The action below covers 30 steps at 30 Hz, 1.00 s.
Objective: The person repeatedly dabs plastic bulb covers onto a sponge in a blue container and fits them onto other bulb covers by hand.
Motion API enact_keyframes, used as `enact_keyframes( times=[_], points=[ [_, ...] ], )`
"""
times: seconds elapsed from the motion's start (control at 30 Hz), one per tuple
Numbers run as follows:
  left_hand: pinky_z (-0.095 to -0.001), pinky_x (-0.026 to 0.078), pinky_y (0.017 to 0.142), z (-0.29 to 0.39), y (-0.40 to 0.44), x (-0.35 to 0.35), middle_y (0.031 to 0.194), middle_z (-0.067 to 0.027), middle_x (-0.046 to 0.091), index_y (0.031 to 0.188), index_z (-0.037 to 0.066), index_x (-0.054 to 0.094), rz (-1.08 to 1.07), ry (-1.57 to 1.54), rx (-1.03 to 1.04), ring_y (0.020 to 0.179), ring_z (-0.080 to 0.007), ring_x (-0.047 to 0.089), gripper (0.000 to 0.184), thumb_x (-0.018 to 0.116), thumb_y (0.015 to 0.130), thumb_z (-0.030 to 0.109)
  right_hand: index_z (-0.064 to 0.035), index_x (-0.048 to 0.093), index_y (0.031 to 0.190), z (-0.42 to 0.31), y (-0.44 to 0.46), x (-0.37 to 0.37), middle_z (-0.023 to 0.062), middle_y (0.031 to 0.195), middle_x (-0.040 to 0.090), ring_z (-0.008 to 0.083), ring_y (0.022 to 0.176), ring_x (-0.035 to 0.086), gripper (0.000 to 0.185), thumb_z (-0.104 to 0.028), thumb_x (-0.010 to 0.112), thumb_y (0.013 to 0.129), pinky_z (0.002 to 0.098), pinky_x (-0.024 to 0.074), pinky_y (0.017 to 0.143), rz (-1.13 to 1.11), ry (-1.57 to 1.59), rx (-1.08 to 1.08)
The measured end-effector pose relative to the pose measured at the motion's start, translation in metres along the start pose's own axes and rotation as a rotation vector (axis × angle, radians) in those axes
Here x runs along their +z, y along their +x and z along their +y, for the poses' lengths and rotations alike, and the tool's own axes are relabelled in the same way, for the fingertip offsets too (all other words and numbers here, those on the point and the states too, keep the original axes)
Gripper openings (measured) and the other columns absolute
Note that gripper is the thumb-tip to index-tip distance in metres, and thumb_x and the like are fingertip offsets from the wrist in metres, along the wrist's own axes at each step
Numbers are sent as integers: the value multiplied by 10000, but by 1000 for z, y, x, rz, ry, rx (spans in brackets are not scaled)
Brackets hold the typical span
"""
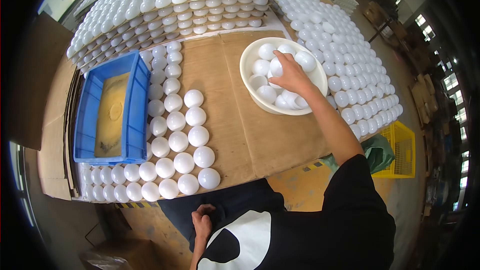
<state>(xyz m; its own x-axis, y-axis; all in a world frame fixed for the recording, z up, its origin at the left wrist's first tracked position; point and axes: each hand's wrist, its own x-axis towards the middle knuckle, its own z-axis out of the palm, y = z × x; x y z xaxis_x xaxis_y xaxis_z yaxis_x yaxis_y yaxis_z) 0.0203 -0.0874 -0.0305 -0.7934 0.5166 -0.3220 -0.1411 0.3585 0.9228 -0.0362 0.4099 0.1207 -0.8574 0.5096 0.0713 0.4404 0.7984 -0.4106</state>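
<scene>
My right hand (290, 73) reaches into a round cream basin (245, 72) that holds several white domes. Its fingers are bent around one white dome (276, 67). Down by my lap, my left hand (203, 218) is curled closed, away from the table; whether anything is inside it is hidden. Between the basin and a blue bin, rows of white domes (198, 136) stand on the brown cardboard (235, 120).
The blue bin (131, 115) with a yellowish layer inside stands at the left. Stacked layers of white domes (165, 0) rise at the back. More domes (350, 70) cover the right side. A yellow crate (406, 152) and green plastic (378, 154) are below right.
</scene>
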Motion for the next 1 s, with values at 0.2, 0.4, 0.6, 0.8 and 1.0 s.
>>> enact_keyframes(
  times=[0.2, 0.4, 0.6, 0.8, 1.0],
  points=[
    [-317, 492, 890, 5, -4, -4, 899, -163, 682, 916, -86, 647, 11, -58, -26, 881, -259, 650, 435, 354, 615, 29, -62, 419, 1410, 5, 2, 7, 227, 1301, 480, 389, 1171, 527, 794, -191, 767, 708, 418, 454, 979, 98, 49, -94],
    [-318, 490, 900, 24, -8, -12, 893, -166, 681, 909, -87, 647, 16, -82, 37, 897, -266, 655, 443, 340, 607, 15, -14, 447, 1371, 13, 3, 9, 220, 1305, 509, 369, 1191, 526, 777, -190, 789, 695, 402, 432, 1011, 253, 57, -67],
    [-325, 489, 900, 66, -7, -21, 903, -167, 686, 908, -100, 648, -63, -262, 167, 923, -238, 649, 398, 371, 661, 43, -8, 452, 1361, -24, -11, -33, 182, 1247, 574, 268, 1144, 569, 781, -169, 829, 696, 363, 471, 970, 203, 452, -26],
    [-347, 503, 852, 108, 37, -2, 960, -176, 682, 927, -119, 643, -86, -361, 255, 914, -243, 647, 376, 357, 745, 43, -54, 424, 1397, -126, -103, 12, 92, 1227, 562, 185, 1100, 569, 828, -121, 849, 691, 342, 473, 960, -410, 975, -151],
    [-376, 492, 753, 88, 36, 4, 1010, -200, 544, 812, -85, 534, 114, -953, -532, 923, -270, 568, 154, 483, 841, 57, -76, 450, 1341, -172, -195, 111, 139, 1241, 528, 257, 1118, 562, 771, -191, 849, 692, 383, 445, 960, -352, 869, -539]
  ],
)
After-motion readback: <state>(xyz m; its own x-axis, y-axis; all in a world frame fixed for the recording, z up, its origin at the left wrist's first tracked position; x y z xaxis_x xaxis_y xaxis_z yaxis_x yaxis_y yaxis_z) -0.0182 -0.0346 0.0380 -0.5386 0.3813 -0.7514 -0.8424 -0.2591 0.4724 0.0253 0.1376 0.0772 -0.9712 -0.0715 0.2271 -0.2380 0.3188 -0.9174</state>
